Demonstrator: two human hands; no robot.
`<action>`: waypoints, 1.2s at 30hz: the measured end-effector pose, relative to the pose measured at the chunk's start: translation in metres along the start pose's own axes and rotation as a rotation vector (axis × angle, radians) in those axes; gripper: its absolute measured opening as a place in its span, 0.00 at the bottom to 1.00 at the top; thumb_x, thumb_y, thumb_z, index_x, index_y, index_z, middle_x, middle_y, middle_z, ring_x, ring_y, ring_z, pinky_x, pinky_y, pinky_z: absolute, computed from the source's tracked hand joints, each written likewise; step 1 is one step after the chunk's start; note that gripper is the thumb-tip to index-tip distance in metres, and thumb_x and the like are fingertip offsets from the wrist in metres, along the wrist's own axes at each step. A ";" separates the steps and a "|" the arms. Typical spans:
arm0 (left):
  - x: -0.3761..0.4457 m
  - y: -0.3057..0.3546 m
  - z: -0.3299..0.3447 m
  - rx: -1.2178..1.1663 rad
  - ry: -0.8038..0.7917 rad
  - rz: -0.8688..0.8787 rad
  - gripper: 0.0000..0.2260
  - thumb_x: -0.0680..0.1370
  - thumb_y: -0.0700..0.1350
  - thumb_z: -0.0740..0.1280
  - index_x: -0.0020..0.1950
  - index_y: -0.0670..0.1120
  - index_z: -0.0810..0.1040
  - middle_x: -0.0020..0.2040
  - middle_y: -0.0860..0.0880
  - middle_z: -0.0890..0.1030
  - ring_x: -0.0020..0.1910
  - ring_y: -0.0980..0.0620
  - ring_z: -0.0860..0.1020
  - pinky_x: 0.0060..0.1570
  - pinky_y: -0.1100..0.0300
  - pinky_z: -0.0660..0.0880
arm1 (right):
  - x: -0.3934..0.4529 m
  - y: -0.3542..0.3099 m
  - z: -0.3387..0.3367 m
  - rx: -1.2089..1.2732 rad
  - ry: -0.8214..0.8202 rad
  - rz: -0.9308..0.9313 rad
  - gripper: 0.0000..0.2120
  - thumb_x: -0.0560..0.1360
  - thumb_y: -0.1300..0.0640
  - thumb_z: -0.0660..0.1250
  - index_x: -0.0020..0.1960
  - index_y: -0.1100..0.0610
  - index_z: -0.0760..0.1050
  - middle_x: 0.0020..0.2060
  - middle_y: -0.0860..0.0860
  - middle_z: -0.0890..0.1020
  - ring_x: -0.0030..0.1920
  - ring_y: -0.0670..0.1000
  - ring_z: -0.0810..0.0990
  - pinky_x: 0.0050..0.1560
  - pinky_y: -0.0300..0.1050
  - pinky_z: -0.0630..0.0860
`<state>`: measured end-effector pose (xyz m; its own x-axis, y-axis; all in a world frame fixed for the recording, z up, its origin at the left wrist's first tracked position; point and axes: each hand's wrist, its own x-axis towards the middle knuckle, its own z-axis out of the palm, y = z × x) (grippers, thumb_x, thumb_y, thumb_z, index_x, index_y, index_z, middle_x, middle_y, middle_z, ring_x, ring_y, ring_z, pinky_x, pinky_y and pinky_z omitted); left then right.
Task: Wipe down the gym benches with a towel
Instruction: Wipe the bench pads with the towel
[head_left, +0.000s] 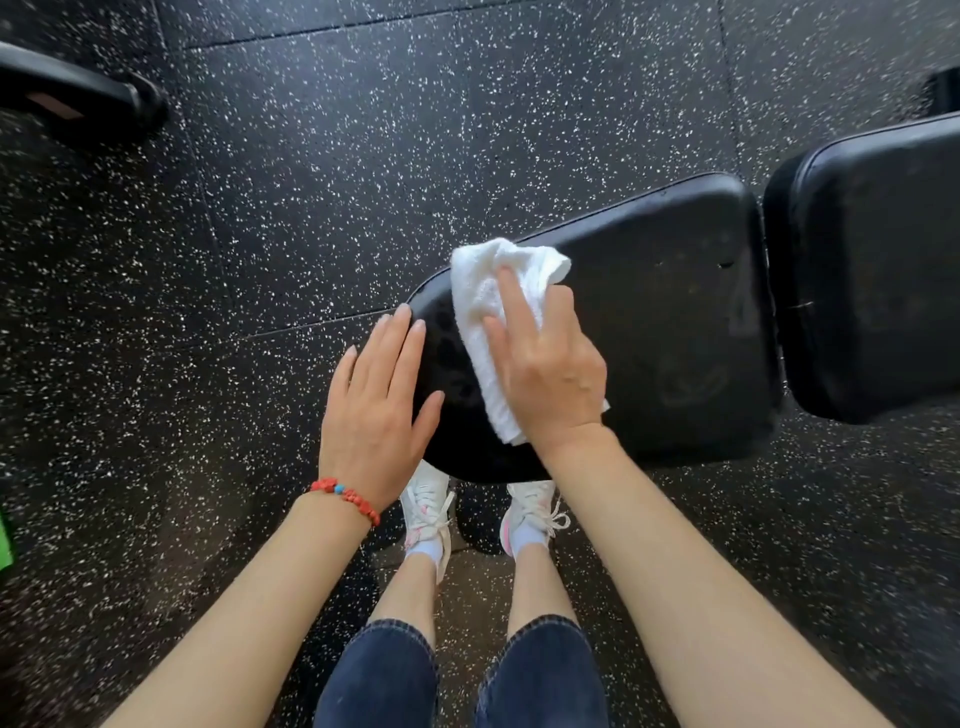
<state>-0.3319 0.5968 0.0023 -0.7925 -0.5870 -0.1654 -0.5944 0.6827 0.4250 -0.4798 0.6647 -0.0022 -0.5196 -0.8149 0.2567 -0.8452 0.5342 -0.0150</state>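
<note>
A black padded bench seat (675, 322) lies in front of me, narrow end toward my feet. A folded white towel (488, 291) rests on that narrow end. My right hand (550, 374) presses flat on the towel, fingers spread over it. My left hand (379, 400) lies flat and open on the seat's left edge, touching the pad beside the towel, holding nothing. A red bead bracelet circles my left wrist. The bench's second pad (872, 270) continues to the right across a narrow gap.
Black rubber floor with white speckles (311, 182) surrounds the bench. Another black piece of equipment (78, 98) sits at the far left top. My legs and white shoes (431, 509) stand under the seat's near end. A green object shows at the left edge.
</note>
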 end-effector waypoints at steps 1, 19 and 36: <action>0.000 0.000 0.000 0.008 0.000 -0.004 0.24 0.78 0.47 0.57 0.70 0.35 0.64 0.71 0.38 0.65 0.70 0.40 0.64 0.64 0.40 0.66 | 0.004 0.009 0.000 -0.014 0.001 -0.006 0.15 0.73 0.49 0.65 0.56 0.54 0.80 0.33 0.53 0.79 0.25 0.47 0.72 0.21 0.38 0.67; 0.007 0.002 0.013 0.077 0.098 0.042 0.24 0.77 0.48 0.56 0.71 0.38 0.63 0.72 0.39 0.64 0.72 0.43 0.60 0.68 0.43 0.58 | 0.021 0.087 0.003 -0.165 -0.027 0.175 0.15 0.71 0.50 0.70 0.56 0.52 0.80 0.36 0.56 0.80 0.28 0.52 0.76 0.21 0.41 0.67; 0.003 0.013 0.015 0.136 0.099 0.119 0.24 0.77 0.47 0.56 0.70 0.37 0.65 0.72 0.38 0.64 0.71 0.40 0.61 0.67 0.42 0.60 | -0.026 0.088 -0.012 0.008 -0.059 0.193 0.15 0.76 0.50 0.60 0.57 0.53 0.79 0.37 0.56 0.80 0.29 0.51 0.77 0.22 0.41 0.70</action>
<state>-0.3441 0.6107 -0.0061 -0.8450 -0.5340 -0.0298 -0.5156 0.7985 0.3107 -0.5396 0.7360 0.0010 -0.6780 -0.7097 0.1913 -0.7304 0.6798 -0.0662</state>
